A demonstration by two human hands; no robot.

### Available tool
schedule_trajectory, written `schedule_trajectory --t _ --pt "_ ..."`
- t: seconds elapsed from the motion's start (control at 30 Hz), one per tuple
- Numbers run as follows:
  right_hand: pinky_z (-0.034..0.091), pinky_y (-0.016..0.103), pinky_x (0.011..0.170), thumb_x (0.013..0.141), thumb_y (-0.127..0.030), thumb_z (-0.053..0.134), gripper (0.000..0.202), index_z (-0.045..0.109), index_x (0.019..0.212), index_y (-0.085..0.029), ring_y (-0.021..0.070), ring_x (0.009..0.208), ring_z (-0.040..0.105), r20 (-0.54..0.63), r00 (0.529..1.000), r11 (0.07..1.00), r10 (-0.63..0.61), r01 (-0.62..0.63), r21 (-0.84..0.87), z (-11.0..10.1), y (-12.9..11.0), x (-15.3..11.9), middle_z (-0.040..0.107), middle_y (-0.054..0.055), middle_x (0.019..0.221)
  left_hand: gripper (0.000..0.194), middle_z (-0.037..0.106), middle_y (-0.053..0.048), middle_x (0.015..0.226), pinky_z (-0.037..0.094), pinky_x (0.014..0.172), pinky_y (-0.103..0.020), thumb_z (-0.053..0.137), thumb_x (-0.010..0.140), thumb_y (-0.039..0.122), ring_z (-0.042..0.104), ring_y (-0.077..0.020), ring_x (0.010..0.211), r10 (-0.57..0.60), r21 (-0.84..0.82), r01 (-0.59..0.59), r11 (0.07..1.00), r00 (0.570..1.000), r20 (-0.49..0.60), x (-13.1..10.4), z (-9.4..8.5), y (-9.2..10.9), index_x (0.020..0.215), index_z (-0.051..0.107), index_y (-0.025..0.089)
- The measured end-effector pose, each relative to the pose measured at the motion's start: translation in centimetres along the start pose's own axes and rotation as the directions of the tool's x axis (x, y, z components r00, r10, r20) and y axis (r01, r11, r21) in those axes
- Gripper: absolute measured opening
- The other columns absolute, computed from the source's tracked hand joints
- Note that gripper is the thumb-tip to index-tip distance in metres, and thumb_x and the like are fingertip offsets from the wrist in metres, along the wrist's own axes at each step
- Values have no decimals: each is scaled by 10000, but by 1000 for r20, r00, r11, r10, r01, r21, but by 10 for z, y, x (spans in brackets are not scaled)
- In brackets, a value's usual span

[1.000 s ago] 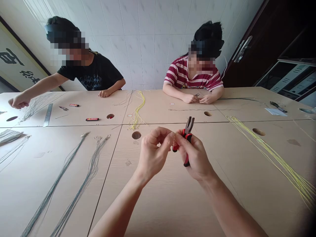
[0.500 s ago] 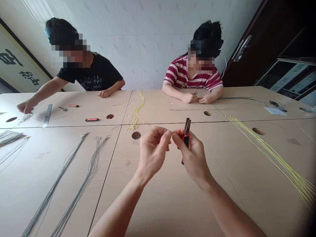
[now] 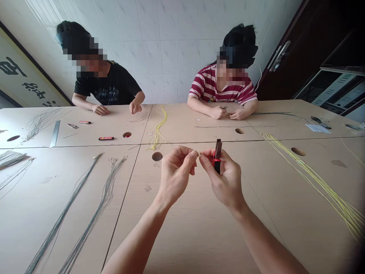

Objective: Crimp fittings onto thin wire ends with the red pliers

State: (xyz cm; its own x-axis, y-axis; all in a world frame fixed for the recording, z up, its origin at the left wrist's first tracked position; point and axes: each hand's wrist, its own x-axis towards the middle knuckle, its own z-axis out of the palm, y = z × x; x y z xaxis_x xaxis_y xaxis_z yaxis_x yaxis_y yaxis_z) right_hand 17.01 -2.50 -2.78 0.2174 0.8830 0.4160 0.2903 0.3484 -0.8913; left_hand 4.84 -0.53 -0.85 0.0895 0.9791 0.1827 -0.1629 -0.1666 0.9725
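The right hand [image 3: 226, 176] grips pliers [image 3: 218, 154], turned edge-on since a second ago (the left hand [image 3: 177, 171] pinches a tiny piece [image 3: 200, 153]).

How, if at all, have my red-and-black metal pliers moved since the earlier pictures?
Yes: the tips of the pliers sit slightly lower in view, against the round dark hole to their upper right in the flat beige table.

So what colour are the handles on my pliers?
The pliers' handles are red and black, best seen in the head view.
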Motion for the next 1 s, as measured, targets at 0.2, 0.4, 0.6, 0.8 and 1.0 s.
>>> schedule_trajectory --t 0.2,0.4,0.6,0.8,1.0 --pt "409 263 606 902 -348 600 145 584 827 -225 117 627 489 9 1000 1000 -8 8 0 1 1 0 554 -29 694 193 524 47 571 400 505 -193 619 859 264 466 -50 492 15 9 -15 1000 1000 15 0 0 -1 702 579 158" --pt "407 258 597 911 -357 580 179 559 798 -220 115 610 450 15 1000 1000 12 -13 25 1 -2 -1 521 -27 682 187 544 37 608 421 514 -213 612 877 287 485 -69 514 115 137 -110 984 993 -32 -3 1 -8 731 589 172" --pt "412 262 610 895 -413 587 238 558 764 -217 128 644 457 98 987 967 130 -148 207 3 -5 -2 497 -21 676 147 627 19 658 452 544 -228 574 901 223 541 -91 564 367 368 -317 874 927 -75 -7 6 -13 757 582 199" --pt "386 270 609 852 -463 636 294 568 717 -211 123 599 400 142 956 910 257 -289 296 0 -6 -2 443 -37 595 149 603 36 650 443 570 -224 547 875 87 523 -87 581 576 536 -484 691 818 -4 -5 6 -17 787 554 206" --pt "360 262 584 842 -463 655 302 570 704 -209 103 560 360 143 940 889 309 -339 308 -2 -7 -3 429 -44 600 141 579 30 659 430 572 -228 529 881 78 492 -91 573 647 596 -552 583 759 69 -2 4 -22 824 550 205"
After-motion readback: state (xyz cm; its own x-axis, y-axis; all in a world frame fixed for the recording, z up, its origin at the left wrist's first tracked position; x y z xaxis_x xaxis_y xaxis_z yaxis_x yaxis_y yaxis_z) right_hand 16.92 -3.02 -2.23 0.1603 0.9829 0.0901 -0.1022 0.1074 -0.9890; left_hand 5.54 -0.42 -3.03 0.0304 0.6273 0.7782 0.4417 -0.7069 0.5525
